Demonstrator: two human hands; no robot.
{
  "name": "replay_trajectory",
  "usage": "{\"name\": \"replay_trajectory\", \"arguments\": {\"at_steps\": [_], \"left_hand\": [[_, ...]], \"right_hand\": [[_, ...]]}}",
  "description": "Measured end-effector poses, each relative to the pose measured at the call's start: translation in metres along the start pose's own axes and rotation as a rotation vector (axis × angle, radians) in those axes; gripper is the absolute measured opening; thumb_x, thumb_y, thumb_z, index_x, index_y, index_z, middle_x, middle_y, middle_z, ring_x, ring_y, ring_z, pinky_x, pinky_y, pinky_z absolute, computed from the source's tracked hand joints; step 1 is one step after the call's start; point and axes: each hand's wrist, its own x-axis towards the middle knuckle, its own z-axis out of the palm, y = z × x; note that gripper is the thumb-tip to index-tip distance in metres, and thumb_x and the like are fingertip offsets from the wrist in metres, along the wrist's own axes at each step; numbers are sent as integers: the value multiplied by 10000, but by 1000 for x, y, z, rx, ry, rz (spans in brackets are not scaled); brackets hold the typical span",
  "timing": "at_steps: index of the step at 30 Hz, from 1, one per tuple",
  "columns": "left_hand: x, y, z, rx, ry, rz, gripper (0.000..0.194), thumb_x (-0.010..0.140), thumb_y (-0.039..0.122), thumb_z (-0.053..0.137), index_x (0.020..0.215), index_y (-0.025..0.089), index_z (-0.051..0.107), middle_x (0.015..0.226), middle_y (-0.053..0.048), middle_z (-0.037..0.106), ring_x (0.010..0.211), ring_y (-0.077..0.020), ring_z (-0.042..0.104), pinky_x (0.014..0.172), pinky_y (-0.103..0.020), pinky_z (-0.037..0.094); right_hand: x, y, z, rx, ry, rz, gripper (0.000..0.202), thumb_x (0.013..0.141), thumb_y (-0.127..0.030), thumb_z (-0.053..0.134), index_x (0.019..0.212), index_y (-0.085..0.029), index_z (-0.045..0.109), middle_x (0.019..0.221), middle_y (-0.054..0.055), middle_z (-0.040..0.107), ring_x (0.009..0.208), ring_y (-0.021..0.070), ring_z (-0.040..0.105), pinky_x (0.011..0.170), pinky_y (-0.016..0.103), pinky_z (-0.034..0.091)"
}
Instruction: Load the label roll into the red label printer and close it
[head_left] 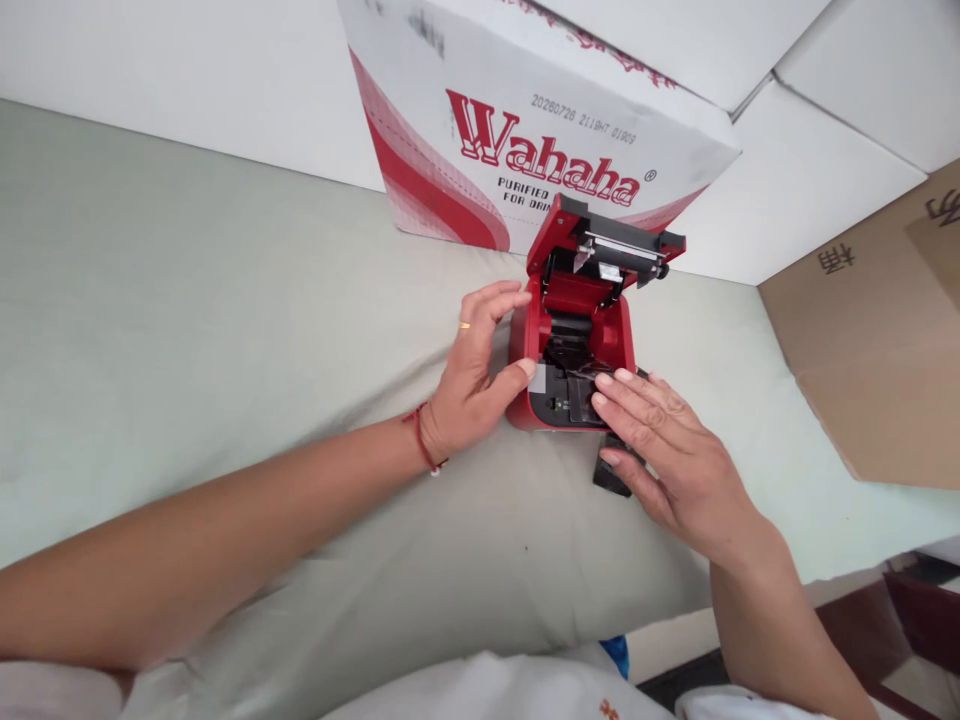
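Observation:
A small red and black device (523, 345) stands on the pale green cloth, its lid (626, 240) raised and a dark roller showing inside. Against its left side rests my left hand (480, 375), fingers apart, the thumb on the front left rim near a light label. My right hand (667, 450) lies at the front right, its fingertips on a dark piece (581, 400) at the device's front edge, the thumb lower down. Beneath the right fingers, a small black object (611, 475) sits on the cloth in front of the device, partly covered.
Behind the device stands a white and red "Wahaha" carton (420, 130). A brown cardboard box (877, 350) is at the right, with white boxes (832, 180) behind. The cloth (187, 300) has folds, and its edge drops off at the lower right.

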Motion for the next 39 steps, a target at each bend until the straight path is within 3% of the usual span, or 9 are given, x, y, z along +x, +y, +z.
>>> {"name": "replay_trajectory", "arguments": {"at_steps": [4,7,10,14,18,21,24,31,39], "left_hand": [[-5,23,-3,199,101,270,481,1093,403,552,1556,271,541,1519,-138,627,1589,-315,508,1356,-615,435],[-11,39,1,304,70,551,433,1049,380,599,1464,260,633,1394,-94,735,1535,-283,587,1318,-525,491],[-15,47,6,408,46,700,305,1036,290,568,1284,275,745,1241,-28,829,1346,-209,715,1257,-413,515],[-14,50,5,523,32,726,275,1022,265,586,1206,287,788,1093,35,880,1097,-175,778,1119,-361,562],[-13,53,4,583,26,720,272,998,208,626,1181,309,799,1072,56,882,1058,-165,776,1122,-359,554],[-13,55,6,581,29,709,277,1003,160,640,1208,263,795,1058,42,878,1048,-156,759,1188,-360,527],[-12,56,7,584,42,719,245,1040,169,629,1203,246,796,1041,33,871,1052,-152,752,1244,-354,500],[-14,53,8,582,38,719,233,1050,188,647,1220,269,784,1070,36,865,1127,-155,757,1267,-368,503],[-12,51,8,563,48,743,228,1043,192,647,1205,277,784,1065,28,867,1135,-160,776,1293,-373,503]], "right_hand": [[-8,-4,5,-21,49,-11,534,1049,-110,724,1573,-137,623,1592,165,701,1625,211,532,1429,452,336],[-9,-6,6,-11,75,-33,482,1027,-69,733,1503,-115,670,1535,182,738,1580,224,588,1415,467,371],[-7,-11,4,21,116,-55,453,991,-16,746,1438,-79,706,1475,209,767,1518,237,648,1367,465,461],[-4,-15,-6,112,116,-56,351,992,-19,741,1334,-94,758,1372,175,821,1399,230,735,1297,426,553],[12,2,-13,219,203,109,320,1035,-74,716,1309,-217,799,1342,68,846,1266,176,799,1175,322,627],[35,32,-7,211,449,250,322,1088,-188,685,1363,-303,805,1420,48,813,1341,236,766,1198,447,619],[60,62,5,180,557,243,343,1128,-350,648,1447,-313,769,1485,92,762,1442,294,696,1226,552,588],[87,72,6,46,536,188,513,1167,-542,516,1650,-376,568,1645,119,589,1558,338,569,1261,639,524],[82,51,-9,30,444,256,396,1161,-488,552,1410,-304,799,1257,122,729,1172,290,750,1052,506,640]]}}
